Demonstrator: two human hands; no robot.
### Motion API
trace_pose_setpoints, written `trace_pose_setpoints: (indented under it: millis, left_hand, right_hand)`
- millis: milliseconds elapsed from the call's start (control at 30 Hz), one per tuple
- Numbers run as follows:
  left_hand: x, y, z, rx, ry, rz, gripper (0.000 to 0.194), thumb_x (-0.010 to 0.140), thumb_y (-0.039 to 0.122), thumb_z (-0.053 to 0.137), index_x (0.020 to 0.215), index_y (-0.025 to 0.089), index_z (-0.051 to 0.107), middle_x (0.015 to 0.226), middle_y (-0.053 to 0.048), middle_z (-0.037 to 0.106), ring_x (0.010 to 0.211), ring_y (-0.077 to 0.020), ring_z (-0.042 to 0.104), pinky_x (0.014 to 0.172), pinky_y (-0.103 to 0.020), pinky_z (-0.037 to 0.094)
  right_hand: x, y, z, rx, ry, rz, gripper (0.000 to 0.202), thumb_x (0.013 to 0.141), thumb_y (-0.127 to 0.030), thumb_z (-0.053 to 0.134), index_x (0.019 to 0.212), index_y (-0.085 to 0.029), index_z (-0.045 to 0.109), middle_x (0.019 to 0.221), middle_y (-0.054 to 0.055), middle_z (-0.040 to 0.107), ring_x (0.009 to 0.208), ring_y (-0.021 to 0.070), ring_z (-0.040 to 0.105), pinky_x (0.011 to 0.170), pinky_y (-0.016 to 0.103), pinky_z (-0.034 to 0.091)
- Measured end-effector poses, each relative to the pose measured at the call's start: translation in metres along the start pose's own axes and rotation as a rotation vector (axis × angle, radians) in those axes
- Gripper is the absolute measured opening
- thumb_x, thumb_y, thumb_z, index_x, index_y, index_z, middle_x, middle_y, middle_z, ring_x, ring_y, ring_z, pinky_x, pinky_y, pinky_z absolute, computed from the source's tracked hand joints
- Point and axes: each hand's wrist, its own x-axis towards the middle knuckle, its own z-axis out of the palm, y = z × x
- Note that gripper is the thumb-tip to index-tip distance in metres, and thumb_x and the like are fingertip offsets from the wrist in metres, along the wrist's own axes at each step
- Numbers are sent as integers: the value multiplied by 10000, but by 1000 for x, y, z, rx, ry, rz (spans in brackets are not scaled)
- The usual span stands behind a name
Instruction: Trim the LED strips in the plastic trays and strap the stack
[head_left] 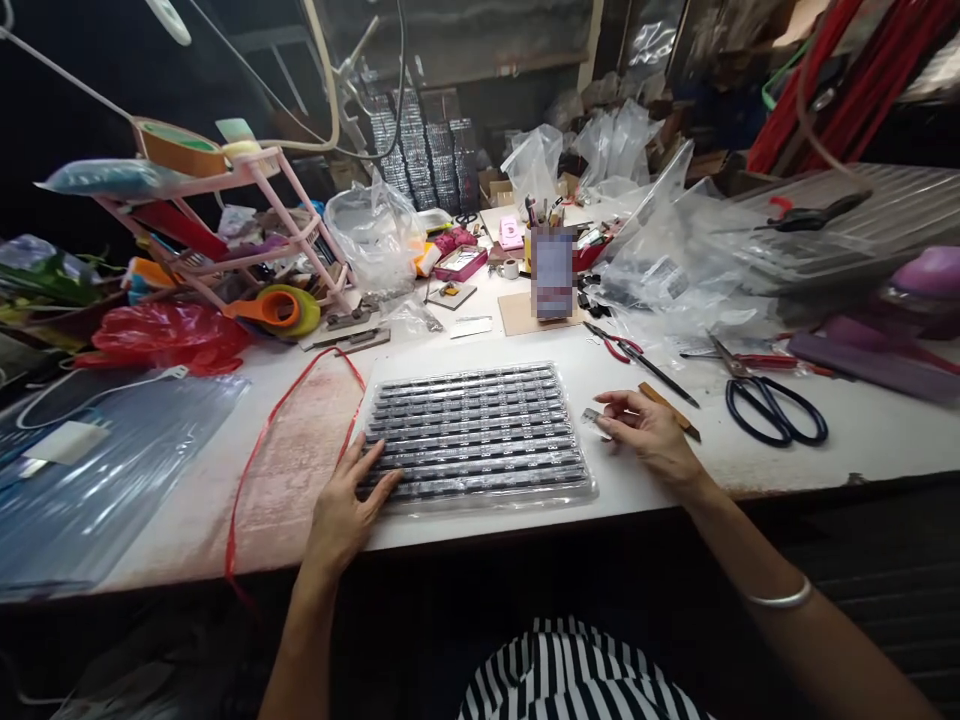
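Observation:
A clear plastic tray [587,490] filled with several rows of dark, thin strips lies flat on the white table near its front edge. My left hand [349,505] rests on the tray's left side, its fingers spread over the ends of the strips. To the right of the tray, my right hand [645,430] pinches a small, flat, silvery piece [598,424] between thumb and fingers, just above the table. What that piece is, I cannot make out. A wooden strip [670,411] lies right behind my right hand.
Large black-handled scissors [776,410] and red-handled pliers [611,343] lie to the right. A red ribbon [259,455] runs along the left, beside clear plastic sheets [142,480]. Behind stand a pink rack [292,220], a propped-up phone [552,272] and plastic bags [675,250].

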Motion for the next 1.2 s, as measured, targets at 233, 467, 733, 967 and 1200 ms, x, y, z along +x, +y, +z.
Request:
trace_pose_setpoints:
  millis: [233,467,733,967,1200]
  left_hand:
    - [-5,21,17,-28,-54,176,580,850,564,506,1325,232,508,1486,-80,355,1381,-275,298,1125,-491,281]
    - [-8,19,17,122,-147,325,870,683,634,663,1422,289,360,1535,-83,247,1406,-357,188,1108,-559,261]
    - [-4,12,12,-194,-18,144,860,796,733,389,1460,197,276,1487,-127,339,1369,-287,314,1135,-461,251]
    - [-5,11,12,-191,-31,178,884,774,751,402,1440,175,321,1490,-140,330,1379,-293,294,1144,-457,229]
    - [-4,10,14,-123,-42,228,857,780,732,420,1441,196,318,1502,-141,307,1381,-298,288,1134,-480,241]
  right_hand:
    - [5,0,17,-274,169,-83,313,797,-519,541,762,-212,490,902,60,595,904,216,561,807,370,440]
    - [11,-16,12,-30,100,8,316,772,-512,554,758,-226,419,923,69,625,942,221,602,770,357,481]
    - [9,-43,-30,172,18,-65,291,751,-511,613,837,-236,575,924,39,648,805,176,606,709,342,485]
    - [17,-31,0,-350,-354,-132,257,774,-406,599,812,-171,697,806,43,679,746,157,586,697,292,444]
    - [22,-14,14,-604,-193,-251,103,745,-266,602,663,-204,604,648,-5,576,657,144,525,618,273,403]
